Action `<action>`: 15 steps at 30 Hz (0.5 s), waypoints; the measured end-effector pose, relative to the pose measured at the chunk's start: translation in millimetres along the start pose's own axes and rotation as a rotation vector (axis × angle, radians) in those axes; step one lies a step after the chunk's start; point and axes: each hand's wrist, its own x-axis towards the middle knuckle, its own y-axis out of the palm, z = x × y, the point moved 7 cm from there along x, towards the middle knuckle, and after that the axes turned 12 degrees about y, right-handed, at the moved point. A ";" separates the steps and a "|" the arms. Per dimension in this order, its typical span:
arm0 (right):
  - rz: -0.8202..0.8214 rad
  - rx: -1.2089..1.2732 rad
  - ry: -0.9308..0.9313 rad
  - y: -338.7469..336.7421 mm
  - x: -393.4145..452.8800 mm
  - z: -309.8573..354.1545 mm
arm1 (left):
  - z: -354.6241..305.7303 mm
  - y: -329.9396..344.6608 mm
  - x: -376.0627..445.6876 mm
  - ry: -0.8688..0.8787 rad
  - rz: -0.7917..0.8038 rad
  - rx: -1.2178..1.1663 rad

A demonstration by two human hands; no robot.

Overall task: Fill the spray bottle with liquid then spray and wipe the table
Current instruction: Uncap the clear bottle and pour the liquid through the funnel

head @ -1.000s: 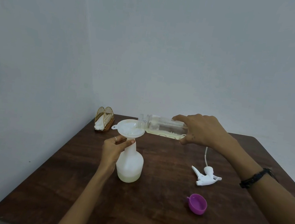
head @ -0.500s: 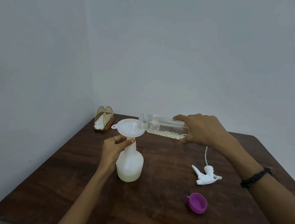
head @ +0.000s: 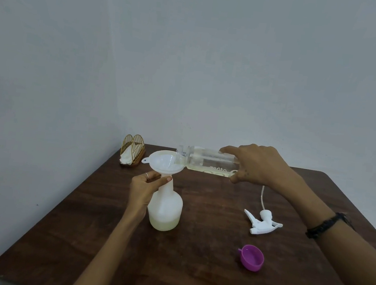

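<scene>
A white spray bottle (head: 165, 209) stands uncapped on the dark wooden table (head: 191, 271), with pale yellowish liquid in its bottom. A white funnel (head: 165, 162) sits in its neck. My left hand (head: 143, 190) grips the bottle's neck just under the funnel. My right hand (head: 258, 164) holds a clear bottle (head: 201, 159) lying almost level, its open mouth over the funnel's rim. A thin layer of yellowish liquid lies along its lower side. The white trigger sprayer head (head: 262, 223) with its tube lies on the table to the right.
A purple cap (head: 252, 257) lies open side up at the front right. A gold wire holder with white napkins (head: 132, 151) stands at the table's back left corner. Grey walls close in behind and on the left.
The clear bottle's rear end has lifted slightly, and less liquid shows inside it. Both hands otherwise stay where they were.
</scene>
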 end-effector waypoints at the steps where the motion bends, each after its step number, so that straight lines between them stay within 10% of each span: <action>1: -0.001 -0.002 0.000 -0.3 0.1 0.1 | 0.3 0.0 -0.1 -0.004 0.005 -0.002; 15: -0.005 -0.016 -0.008 -1.6 0.4 -0.2 | 1.7 -1.1 0.6 -0.014 -0.002 -0.015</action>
